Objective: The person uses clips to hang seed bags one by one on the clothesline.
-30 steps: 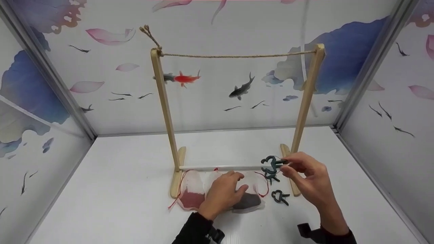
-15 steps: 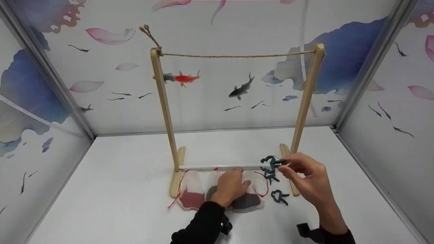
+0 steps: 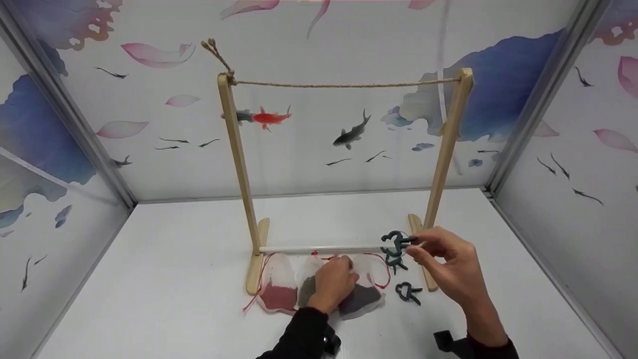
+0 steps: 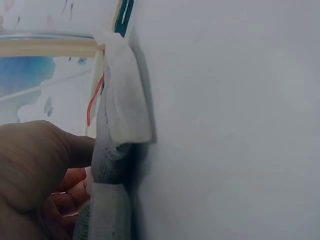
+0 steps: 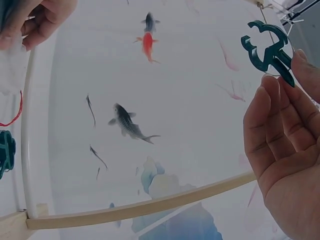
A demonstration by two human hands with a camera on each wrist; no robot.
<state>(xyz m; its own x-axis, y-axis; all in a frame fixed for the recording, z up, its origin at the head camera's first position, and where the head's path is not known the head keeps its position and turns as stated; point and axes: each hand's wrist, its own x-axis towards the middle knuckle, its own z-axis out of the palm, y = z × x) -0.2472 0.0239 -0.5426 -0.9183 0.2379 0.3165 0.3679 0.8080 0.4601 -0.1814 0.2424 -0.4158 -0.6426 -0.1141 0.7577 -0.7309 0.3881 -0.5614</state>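
Observation:
My left hand [image 3: 333,283] pinches the dark grey-filled drawstring pouch [image 3: 361,305] near its upper left edge, its fingers curled over the white mesh. In the left wrist view the thumb lies along that pouch [image 4: 125,95]. An olive-filled pouch [image 3: 306,289] sits half hidden behind the hand, and a red-filled pouch [image 3: 278,297] lies to its left. My right hand [image 3: 451,262] holds a dark green plastic clip [image 5: 270,52] by its handles between thumb and fingertips, raised off the table, with the clip's jaws spread. Two more clips [image 3: 408,293] lie on the table below it.
A wooden frame stands over the table, with a twine line [image 3: 346,86] strung between its left post [image 3: 239,164] and right post [image 3: 448,149]. A white rod [image 3: 319,248] joins the posts low down, just behind the pouches. Printed panels wall in the table.
My left hand has moved right from over the middle pouches and curled its fingers onto the dark grey pouch, which has tilted slightly. The right hand with its clip stays nearly still.

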